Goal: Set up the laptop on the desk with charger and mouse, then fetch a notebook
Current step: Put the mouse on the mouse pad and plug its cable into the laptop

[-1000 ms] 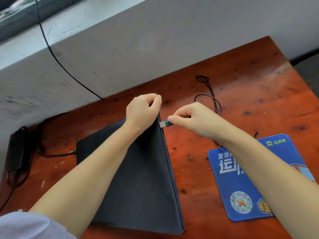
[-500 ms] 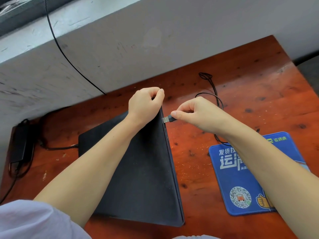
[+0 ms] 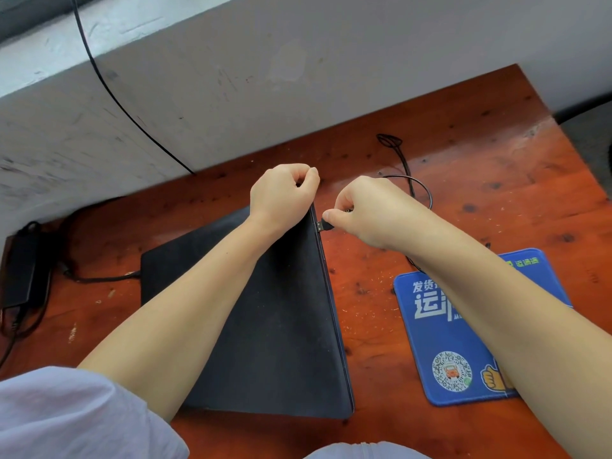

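A closed black laptop (image 3: 275,326) lies on the red-brown wooden desk (image 3: 480,154). My left hand (image 3: 281,197) grips its far right corner. My right hand (image 3: 371,210) pinches a USB plug (image 3: 323,225) whose metal tip touches the laptop's right edge. The plug's thin black cable (image 3: 417,187) loops behind my right hand. A black charger brick (image 3: 21,270) sits at the desk's left edge, and its cord (image 3: 99,278) reaches the laptop's left side. The mouse is hidden by my right arm or out of view.
A blue mouse pad (image 3: 437,329) with white print lies right of the laptop, partly under my right forearm. A grey concrete ledge and wall (image 3: 198,77) stand behind the desk, with a black wire (image 3: 109,84) running down them. The desk ends at the right.
My right hand has moved the USB plug left until its tip meets the laptop's right edge. My left hand keeps its grip on the corner.
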The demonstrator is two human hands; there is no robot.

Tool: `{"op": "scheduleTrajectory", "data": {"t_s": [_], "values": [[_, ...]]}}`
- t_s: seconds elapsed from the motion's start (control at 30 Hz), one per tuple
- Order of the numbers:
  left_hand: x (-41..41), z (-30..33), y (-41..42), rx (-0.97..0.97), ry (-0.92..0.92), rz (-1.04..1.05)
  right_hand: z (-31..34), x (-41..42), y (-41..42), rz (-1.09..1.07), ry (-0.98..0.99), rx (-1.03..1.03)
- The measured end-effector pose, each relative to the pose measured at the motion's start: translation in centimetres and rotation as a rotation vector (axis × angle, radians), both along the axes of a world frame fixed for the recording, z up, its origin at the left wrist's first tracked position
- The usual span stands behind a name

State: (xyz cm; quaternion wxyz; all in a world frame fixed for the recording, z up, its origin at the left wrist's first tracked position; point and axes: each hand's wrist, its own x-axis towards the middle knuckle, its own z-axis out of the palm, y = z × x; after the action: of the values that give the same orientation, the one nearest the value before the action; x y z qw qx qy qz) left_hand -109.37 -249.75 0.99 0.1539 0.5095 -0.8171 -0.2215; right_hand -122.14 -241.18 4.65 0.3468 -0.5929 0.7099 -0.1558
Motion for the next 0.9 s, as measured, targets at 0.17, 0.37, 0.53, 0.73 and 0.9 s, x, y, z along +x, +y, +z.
{"op": "scheduleTrajectory", "data": {"t_s": [0.17, 0.37, 0.53, 0.73, 0.9], "values": [[0.0, -0.4, -0.1, -0.006, -0.012, 0.003, -0.1, -0.3, 0.2, -0.018, -0.058, 0.043], [0.0, -0.4, -0.4, -0.019, -0.021, 0.002, -0.9, 0.2, 0.6, -0.059, -0.063, -0.027], [0.1, -0.4, -0.6, -0.029, -0.016, 0.013, -1.4, 0.0, 0.9, -0.074, -0.180, -0.031], [-0.1, -0.6, 0.0, -0.020, -0.026, -0.013, 0.0, -0.4, 0.0, 0.072, 0.033, 0.005], [0.1, -0.6, 0.1, -0.025, -0.008, -0.030, -0.1, -0.6, 0.4, 0.051, -0.029, 0.050]]}}
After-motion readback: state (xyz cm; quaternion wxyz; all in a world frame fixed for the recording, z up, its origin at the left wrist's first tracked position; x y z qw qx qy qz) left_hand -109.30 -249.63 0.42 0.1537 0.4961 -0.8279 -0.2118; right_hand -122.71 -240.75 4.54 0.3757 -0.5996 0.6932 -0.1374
